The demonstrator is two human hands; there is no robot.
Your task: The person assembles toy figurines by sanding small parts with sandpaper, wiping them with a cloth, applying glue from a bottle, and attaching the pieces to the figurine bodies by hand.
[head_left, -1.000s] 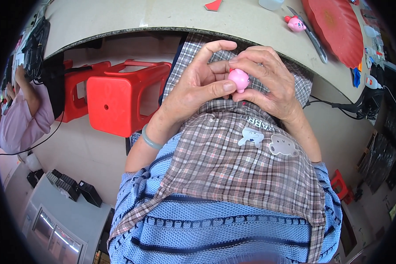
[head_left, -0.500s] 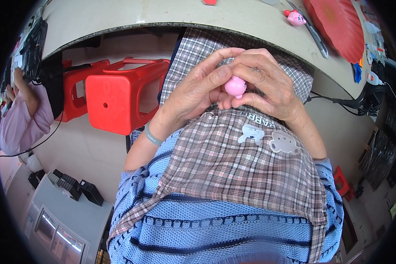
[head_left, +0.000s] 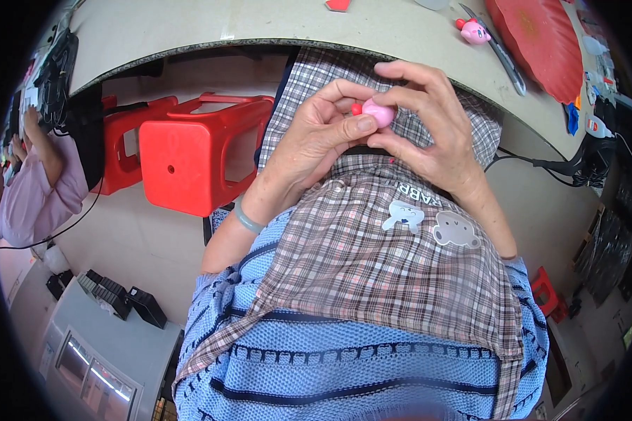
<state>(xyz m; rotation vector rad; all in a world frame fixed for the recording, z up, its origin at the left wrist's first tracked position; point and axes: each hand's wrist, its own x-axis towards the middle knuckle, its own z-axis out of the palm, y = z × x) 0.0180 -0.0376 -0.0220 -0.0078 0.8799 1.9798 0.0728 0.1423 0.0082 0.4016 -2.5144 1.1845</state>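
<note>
A small round pink toy figure [head_left: 380, 116] with a red part on its left side is between my two hands, above my lap. My left hand [head_left: 323, 130] is closed, pinching the toy with the thumb across its lower edge. From the right, my right hand [head_left: 439, 119] has its index fingertip on the toy's top and its thumb just under it, the other fingers arched up. Much of the toy's underside is hidden. Another pink toy figure [head_left: 476, 33] with red parts lies on the table [head_left: 274, 24] beyond my hands.
Near that second toy are a dark, knife-like long tool [head_left: 502, 59] and a red scalloped tray [head_left: 537, 45]. A red piece [head_left: 338, 5] lies at the far edge of view. Red stools [head_left: 175, 165] stand left. A person in pink [head_left: 38, 186] sits at far left.
The toy has been turned: its red part now shows on the left and the face marks are out of sight. My right fingers have spread and lifted away from my left hand.
</note>
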